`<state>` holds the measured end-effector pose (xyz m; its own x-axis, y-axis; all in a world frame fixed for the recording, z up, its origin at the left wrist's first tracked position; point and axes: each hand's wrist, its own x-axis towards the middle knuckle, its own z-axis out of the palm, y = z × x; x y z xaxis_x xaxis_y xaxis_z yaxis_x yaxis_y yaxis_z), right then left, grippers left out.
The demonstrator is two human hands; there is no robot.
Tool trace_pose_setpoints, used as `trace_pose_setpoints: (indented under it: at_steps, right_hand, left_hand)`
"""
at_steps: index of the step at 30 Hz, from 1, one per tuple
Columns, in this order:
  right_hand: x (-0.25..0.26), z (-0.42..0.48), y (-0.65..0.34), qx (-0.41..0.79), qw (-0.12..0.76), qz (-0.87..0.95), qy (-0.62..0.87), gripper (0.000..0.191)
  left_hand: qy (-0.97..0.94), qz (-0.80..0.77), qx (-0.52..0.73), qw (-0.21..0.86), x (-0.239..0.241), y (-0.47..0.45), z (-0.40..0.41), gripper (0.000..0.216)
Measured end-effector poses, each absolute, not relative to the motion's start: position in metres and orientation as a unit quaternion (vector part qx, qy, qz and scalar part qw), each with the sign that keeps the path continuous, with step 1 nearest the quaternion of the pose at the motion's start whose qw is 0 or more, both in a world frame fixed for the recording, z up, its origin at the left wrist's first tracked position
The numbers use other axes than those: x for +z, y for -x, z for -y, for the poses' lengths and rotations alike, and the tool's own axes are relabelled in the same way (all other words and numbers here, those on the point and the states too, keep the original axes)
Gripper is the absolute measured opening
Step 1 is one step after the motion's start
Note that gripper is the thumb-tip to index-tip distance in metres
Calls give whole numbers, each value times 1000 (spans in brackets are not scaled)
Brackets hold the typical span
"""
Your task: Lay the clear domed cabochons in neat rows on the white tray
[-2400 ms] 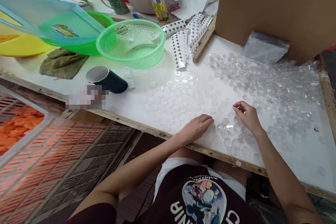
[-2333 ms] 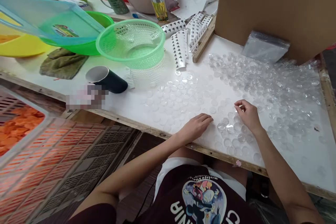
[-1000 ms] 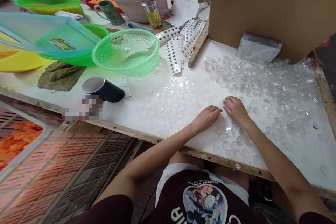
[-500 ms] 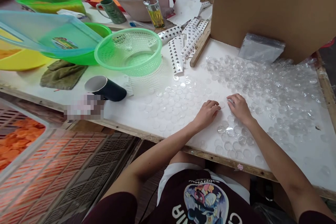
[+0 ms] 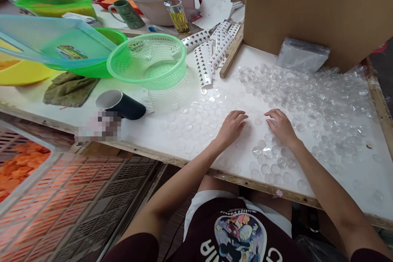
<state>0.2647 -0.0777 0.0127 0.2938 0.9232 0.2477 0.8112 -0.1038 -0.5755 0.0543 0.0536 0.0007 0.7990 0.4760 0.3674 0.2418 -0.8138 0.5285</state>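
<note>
I had a clear round plastic disc (image 5: pixel 258 121) between left hand (image 5: pixel 231 127) and right hand (image 5: pixel 281 127), nearer right, no long axis; both half-curled, couldn't tell if gripping.

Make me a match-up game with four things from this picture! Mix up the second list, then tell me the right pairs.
Things
1. right hand
2. clear discs
3. mesh basket
4. cardboard

What they're like
A. brown, standing behind the heap
B. light green, full of little holes
C. bare and partly curled
D. see-through, scattered on the white table

Right pairs
1-C
2-D
3-B
4-A
</note>
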Motion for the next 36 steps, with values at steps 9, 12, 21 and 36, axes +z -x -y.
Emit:
trace_pose_setpoints:
  at_steps: [9,12,21,36]
  right_hand:
    - [17,141,-259,125,256,601,746,21]
    - [17,140,-253,130,265,600,744,23]
    - [16,143,-243,135,257,612,735,24]
    - [14,140,-235,93,236,633,732,29]
  left_hand:
    - [-948,-131,142,255,2,1,-26,34]
    - [-957,-128,125,228,-4,0,-25,38]
    - [-967,-138,118,181,-14,2,-27,50]
    - [-975,-22,98,197,8,-40,29,41]
